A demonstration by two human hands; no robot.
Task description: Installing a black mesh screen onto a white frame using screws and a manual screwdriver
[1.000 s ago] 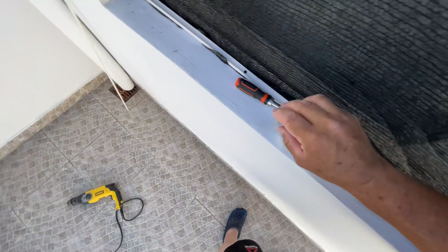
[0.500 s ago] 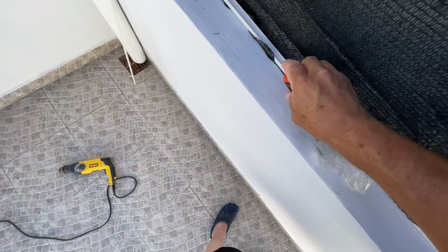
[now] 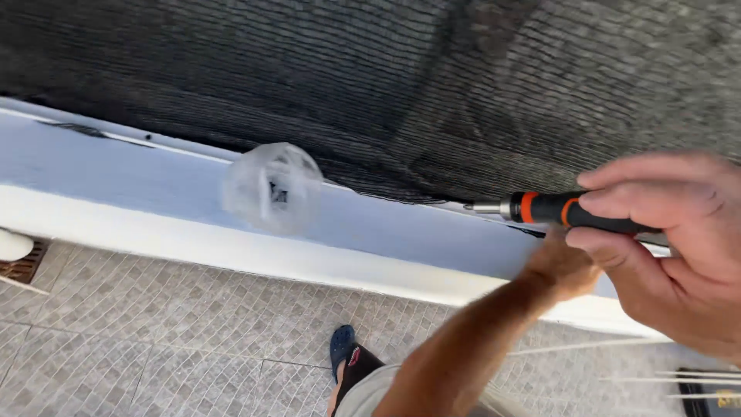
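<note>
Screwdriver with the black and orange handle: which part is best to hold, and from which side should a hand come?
Grip the screwdriver by its thick black-and-orange handle, coming from the right: it lies almost level, with its thin metal tip pointing left. The right hand holds it there.

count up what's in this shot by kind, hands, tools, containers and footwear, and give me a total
Hands: 2, right hand, left hand
Tools: 1, black-and-orange screwdriver
Containers: 1, blurred clear plastic container
Footwear: 1, blue sandal
Total: 5

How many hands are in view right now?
2. The right hand, near the picture's right edge, grips a black-and-orange-handled screwdriver. The left hand, blurred, sits just below that tool at the white ledge. No other hands show.
</note>
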